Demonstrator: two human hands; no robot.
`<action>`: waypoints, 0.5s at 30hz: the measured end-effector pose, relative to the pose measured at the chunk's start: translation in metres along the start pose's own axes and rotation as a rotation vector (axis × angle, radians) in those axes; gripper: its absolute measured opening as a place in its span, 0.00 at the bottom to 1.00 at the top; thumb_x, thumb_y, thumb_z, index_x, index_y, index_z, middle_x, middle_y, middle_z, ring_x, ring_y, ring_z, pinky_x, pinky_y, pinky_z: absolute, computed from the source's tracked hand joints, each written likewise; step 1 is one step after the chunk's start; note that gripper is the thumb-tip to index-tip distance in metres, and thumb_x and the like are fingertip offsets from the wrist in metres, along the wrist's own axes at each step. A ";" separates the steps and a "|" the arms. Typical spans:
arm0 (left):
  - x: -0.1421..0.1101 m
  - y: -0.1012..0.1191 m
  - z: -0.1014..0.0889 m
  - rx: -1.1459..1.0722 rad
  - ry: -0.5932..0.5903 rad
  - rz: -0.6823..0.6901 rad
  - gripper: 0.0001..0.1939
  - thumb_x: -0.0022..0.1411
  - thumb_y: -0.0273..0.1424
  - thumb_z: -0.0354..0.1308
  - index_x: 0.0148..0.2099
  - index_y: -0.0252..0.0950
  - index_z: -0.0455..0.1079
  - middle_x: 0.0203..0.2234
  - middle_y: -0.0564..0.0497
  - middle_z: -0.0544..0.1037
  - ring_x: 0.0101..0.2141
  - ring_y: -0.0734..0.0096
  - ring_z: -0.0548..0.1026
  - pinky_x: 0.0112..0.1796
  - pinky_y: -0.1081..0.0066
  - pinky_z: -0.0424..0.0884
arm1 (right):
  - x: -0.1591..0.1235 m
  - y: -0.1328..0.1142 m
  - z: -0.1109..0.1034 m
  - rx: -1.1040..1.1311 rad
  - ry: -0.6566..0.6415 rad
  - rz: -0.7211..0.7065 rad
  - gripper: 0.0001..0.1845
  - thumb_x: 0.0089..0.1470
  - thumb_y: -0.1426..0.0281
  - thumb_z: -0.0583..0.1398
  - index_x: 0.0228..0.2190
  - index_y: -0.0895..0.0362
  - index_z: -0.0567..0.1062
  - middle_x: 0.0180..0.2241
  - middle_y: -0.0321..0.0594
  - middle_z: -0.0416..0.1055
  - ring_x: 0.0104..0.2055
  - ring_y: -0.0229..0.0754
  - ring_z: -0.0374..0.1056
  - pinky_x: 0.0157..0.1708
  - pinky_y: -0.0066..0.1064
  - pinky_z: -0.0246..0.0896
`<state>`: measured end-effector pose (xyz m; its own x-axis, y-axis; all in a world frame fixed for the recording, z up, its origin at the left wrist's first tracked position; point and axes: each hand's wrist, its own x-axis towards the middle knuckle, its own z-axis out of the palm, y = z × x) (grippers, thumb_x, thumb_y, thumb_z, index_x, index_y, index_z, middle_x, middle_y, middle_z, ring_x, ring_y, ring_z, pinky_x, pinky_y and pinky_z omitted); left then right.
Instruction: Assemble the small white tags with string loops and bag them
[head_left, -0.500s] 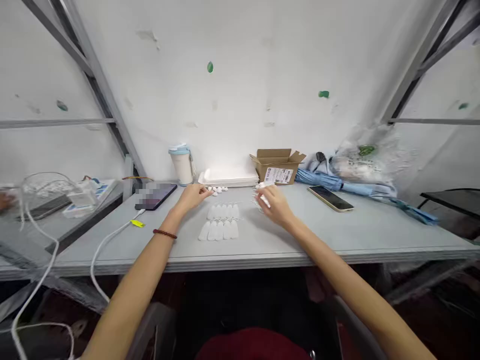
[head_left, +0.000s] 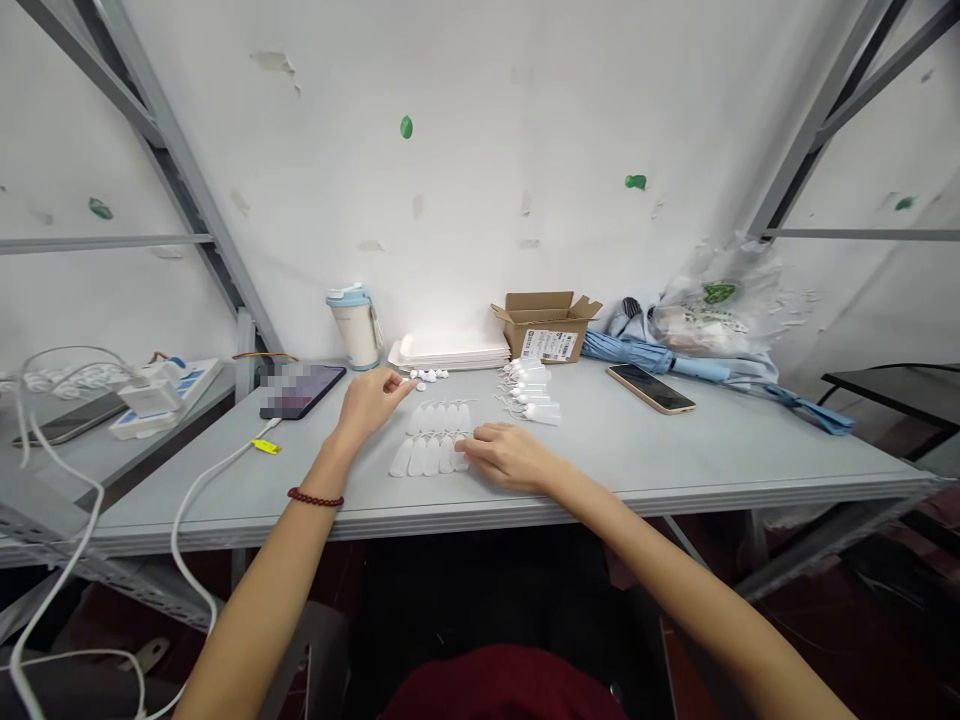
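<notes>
A pale wall (head_left: 465, 130) is rising in front of you, and your grey desk (head_left: 652, 460) is stretching along its foot. At the right rear, a clear plastic bag (head_left: 720, 300) is slumping by the wall, while a folded blue umbrella (head_left: 630, 352) is lying just in front of it. An open cardboard box (head_left: 546, 328) is standing near the back, with a stack of white trays (head_left: 450, 352) resting just to its left and a blue-lidded cup (head_left: 358, 332) standing past their left end. Your right hand (head_left: 510, 457) is touching the right end of the nearer row of flat white pieces (head_left: 425, 457), its fingers curling low (whether they are gripping one, you cannot tell from here). Your left hand (head_left: 371, 402) is pinching what is looking like a small white piece (head_left: 406, 380) between thumb and forefinger. A light-rimmed phone (head_left: 651, 388) is lying on the right, and a dark phone (head_left: 311, 390) is lying on the left. The flat white pieces are forming two rows between your hands, and corded white pieces (head_left: 538, 388) are lying in front of the box. A beaded bracelet (head_left: 316, 498) is circling your left wrist. Smallest of all, loose white bits (head_left: 430, 376) are sitting before the trays, near your left fingertips.
</notes>
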<state>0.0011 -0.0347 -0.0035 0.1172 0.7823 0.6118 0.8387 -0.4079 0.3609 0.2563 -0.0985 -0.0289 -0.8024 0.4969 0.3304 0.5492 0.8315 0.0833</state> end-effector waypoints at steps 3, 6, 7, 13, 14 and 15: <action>-0.002 0.004 0.001 -0.006 0.014 0.036 0.18 0.58 0.45 0.54 0.27 0.36 0.68 0.25 0.49 0.76 0.28 0.67 0.71 0.31 0.70 0.62 | -0.001 -0.002 -0.004 0.038 -0.029 0.030 0.16 0.64 0.67 0.48 0.46 0.57 0.72 0.31 0.41 0.69 0.31 0.39 0.62 0.32 0.29 0.49; -0.003 0.007 0.002 -0.010 0.037 0.041 0.17 0.59 0.44 0.54 0.27 0.36 0.68 0.25 0.49 0.75 0.28 0.67 0.71 0.31 0.70 0.63 | -0.001 -0.004 -0.006 0.066 -0.057 0.061 0.16 0.64 0.65 0.48 0.44 0.56 0.72 0.31 0.40 0.69 0.30 0.38 0.62 0.29 0.28 0.45; -0.003 0.007 0.002 -0.011 0.041 0.040 0.17 0.59 0.44 0.54 0.27 0.36 0.68 0.24 0.49 0.75 0.28 0.68 0.71 0.31 0.70 0.63 | -0.001 -0.004 -0.006 0.075 -0.070 0.069 0.16 0.64 0.65 0.47 0.42 0.56 0.72 0.30 0.40 0.69 0.29 0.37 0.61 0.29 0.28 0.44; -0.004 0.010 0.002 -0.038 0.044 0.018 0.17 0.56 0.44 0.56 0.26 0.37 0.67 0.23 0.50 0.74 0.27 0.68 0.71 0.31 0.70 0.64 | -0.001 -0.004 -0.006 0.107 -0.103 0.103 0.16 0.64 0.65 0.47 0.33 0.57 0.71 0.25 0.37 0.67 0.24 0.34 0.56 0.27 0.29 0.40; -0.004 0.013 0.001 -0.065 0.043 0.007 0.16 0.56 0.44 0.56 0.26 0.37 0.68 0.23 0.50 0.74 0.27 0.68 0.71 0.31 0.70 0.64 | -0.001 -0.004 -0.006 0.105 -0.100 0.103 0.16 0.64 0.65 0.48 0.32 0.57 0.71 0.25 0.36 0.66 0.23 0.34 0.55 0.27 0.29 0.39; -0.004 0.016 0.000 -0.103 0.042 -0.007 0.16 0.55 0.44 0.57 0.26 0.36 0.68 0.23 0.50 0.75 0.27 0.68 0.71 0.31 0.70 0.65 | -0.001 -0.004 -0.006 0.097 -0.098 0.103 0.16 0.63 0.65 0.48 0.32 0.57 0.71 0.24 0.36 0.66 0.23 0.34 0.55 0.26 0.29 0.39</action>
<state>0.0139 -0.0438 -0.0005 0.0870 0.7656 0.6374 0.7798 -0.4505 0.4347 0.2564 -0.1044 -0.0238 -0.7643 0.5990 0.2388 0.6087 0.7924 -0.0395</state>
